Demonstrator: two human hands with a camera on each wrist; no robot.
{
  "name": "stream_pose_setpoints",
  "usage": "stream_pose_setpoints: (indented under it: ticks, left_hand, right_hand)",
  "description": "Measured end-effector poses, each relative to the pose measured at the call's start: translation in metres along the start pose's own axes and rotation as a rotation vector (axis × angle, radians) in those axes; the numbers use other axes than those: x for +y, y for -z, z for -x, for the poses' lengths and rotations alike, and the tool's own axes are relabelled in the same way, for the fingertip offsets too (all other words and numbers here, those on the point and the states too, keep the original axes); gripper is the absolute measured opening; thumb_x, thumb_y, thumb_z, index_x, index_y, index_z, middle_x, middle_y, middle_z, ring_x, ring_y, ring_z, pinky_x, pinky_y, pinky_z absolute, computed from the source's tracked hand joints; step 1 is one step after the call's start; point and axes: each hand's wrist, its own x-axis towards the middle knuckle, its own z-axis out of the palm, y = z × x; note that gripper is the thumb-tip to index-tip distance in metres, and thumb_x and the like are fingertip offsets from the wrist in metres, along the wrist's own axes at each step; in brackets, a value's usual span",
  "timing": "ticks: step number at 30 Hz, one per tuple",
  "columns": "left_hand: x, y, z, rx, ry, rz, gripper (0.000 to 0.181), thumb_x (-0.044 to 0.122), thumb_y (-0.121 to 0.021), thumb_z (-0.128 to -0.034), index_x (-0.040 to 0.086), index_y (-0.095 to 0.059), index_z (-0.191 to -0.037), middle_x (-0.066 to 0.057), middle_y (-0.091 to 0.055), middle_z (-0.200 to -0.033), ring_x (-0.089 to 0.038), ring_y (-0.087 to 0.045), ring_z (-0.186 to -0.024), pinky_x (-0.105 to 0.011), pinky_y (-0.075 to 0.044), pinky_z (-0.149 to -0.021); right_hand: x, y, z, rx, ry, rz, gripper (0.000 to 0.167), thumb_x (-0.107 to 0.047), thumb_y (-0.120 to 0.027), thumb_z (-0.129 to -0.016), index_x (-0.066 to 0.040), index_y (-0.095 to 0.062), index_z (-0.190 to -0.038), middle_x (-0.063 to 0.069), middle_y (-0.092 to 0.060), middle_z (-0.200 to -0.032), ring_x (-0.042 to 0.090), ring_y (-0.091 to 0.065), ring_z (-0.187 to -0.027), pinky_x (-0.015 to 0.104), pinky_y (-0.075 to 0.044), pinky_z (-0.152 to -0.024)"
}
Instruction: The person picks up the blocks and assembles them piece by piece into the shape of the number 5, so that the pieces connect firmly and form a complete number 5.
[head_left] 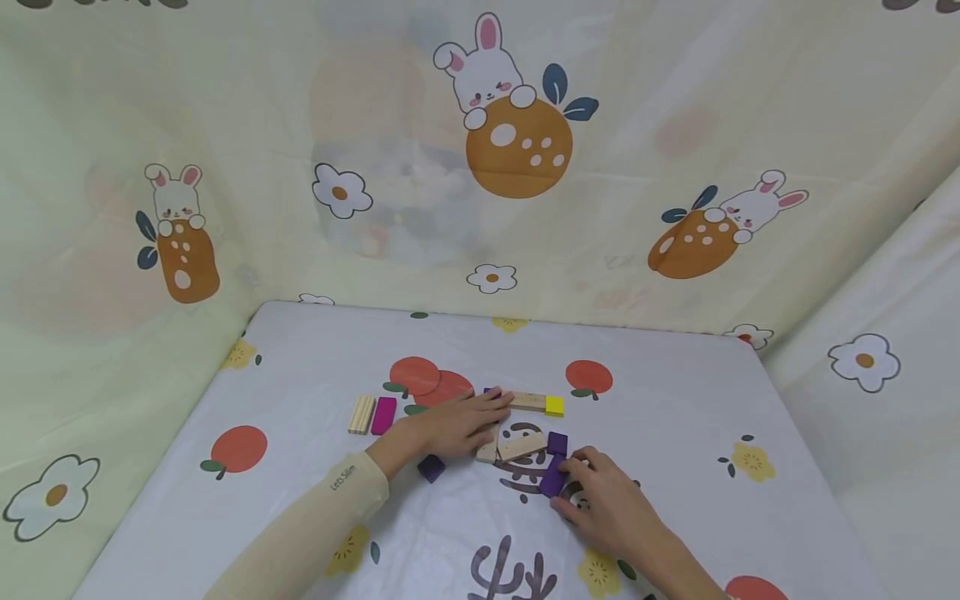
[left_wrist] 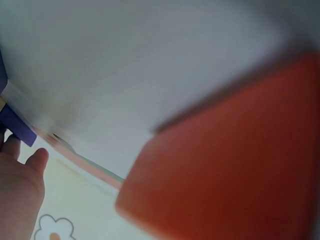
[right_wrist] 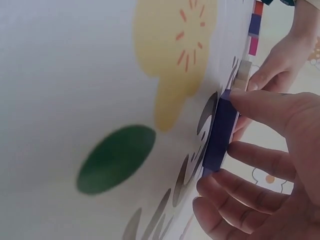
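My right hand (head_left: pixel 611 500) pinches a purple rectangular block (head_left: pixel 553 475), thumb at its near end and fingers along its side; the right wrist view shows the same purple block (right_wrist: pixel 220 132) at the fingertips. A purple cube (head_left: pixel 557 443) sits at the block's far end. My left hand (head_left: pixel 459 421) lies over the far-left corner of the arrangement, fingers outstretched onto a wooden plank (head_left: pixel 487 450) standing partly hidden beneath them. Another wooden plank (head_left: pixel 522 447) slants between that plank and the purple cube. Along the back, a wooden plank (head_left: pixel 527 402) meets a yellow cube (head_left: pixel 554 407).
Left of the left hand lie a pink block (head_left: pixel 384 415) and wooden sticks (head_left: pixel 362 414) side by side. A dark purple cube (head_left: pixel 431 467) rests below the left wrist. A printed cloth (head_left: pixel 675 433) covers the table; patterned curtains (head_left: pixel 405 167) surround it. A blurred orange-red shape (left_wrist: pixel 225 165) fills much of the left wrist view.
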Motion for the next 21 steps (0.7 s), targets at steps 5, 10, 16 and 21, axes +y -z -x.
stream_pose_setpoints:
  ticks: [5,10,16,21]
  left_hand:
    - [-0.001,-0.001,-0.001,-0.001,0.003,0.007,0.059,0.035,-0.044,-0.1135,0.022,-0.029,-0.169,0.01,-0.013,-0.18,-0.015,-0.007,-0.169,-0.049,-0.011,-0.139]
    - [0.0,0.0,0.0,-0.003,0.004,0.012,0.059,0.036,-0.045,-0.1134,0.022,-0.029,-0.169,0.011,-0.012,-0.18,-0.014,-0.007,-0.169,-0.048,-0.011,-0.139]
    - [0.0,-0.001,0.0,0.002,0.004,0.009,0.059,0.036,-0.046,-0.113,0.023,-0.029,-0.169,0.012,-0.013,-0.18,-0.015,-0.008,-0.169,-0.048,-0.012,-0.139]
    - [0.001,0.001,0.0,-0.002,0.006,0.007,0.059,0.035,-0.045,-0.1134,0.022,-0.029,-0.169,0.01,-0.013,-0.18,-0.015,-0.008,-0.169,-0.048,-0.012,-0.139]
  right_hand:
    - [0.003,0.002,0.0,-0.004,0.021,-0.004,0.047,-0.046,-0.086,-0.087,-0.019,-0.074,-0.123,0.006,-0.067,-0.13,0.023,-0.066,-0.117,0.05,-0.062,-0.1]
    - [0.011,0.009,-0.004,0.059,0.078,-0.003,0.052,-0.046,-0.083,-0.09,-0.015,-0.071,-0.13,0.009,-0.064,-0.139,0.029,-0.064,-0.126,0.052,-0.059,-0.105]
    - [0.023,0.014,-0.013,0.062,0.201,0.007,0.055,-0.04,-0.078,-0.096,-0.014,-0.065,-0.142,0.013,-0.055,-0.158,0.036,-0.055,-0.142,0.057,-0.052,-0.115]
    - [0.03,0.009,-0.021,0.025,0.245,0.021,0.048,-0.039,-0.075,-0.099,-0.015,-0.069,-0.14,0.011,-0.059,-0.154,0.032,-0.058,-0.136,0.055,-0.055,-0.112]
